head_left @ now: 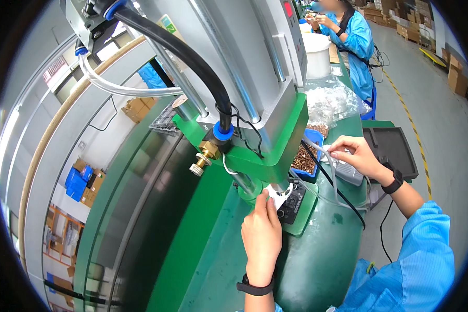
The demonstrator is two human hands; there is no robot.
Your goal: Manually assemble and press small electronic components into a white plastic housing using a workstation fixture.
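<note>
Under the ram of a green and grey bench press (265, 156), a small white plastic part (280, 196) sits at the work spot. My left hand (262, 229) has its fingers closed on the near edge of this part, its thumb beside the forefinger. My right hand (356, 156) is at the right, fingers bent into a pinch beside a blue bin (302, 158) of small brass-coloured pieces. What lies between those fingertips is too small to make out. Below that hand is a light grey box-shaped object (348, 172).
A black control panel (293, 205) is on the press base. Tubes and a black cable (338, 192) cross the green table (317, 260). Clear plastic bags (333, 101) and a white bucket (317, 54) stand farther back. A co-worker in blue (356, 41) sits beyond. A black tray (392, 151) is at right.
</note>
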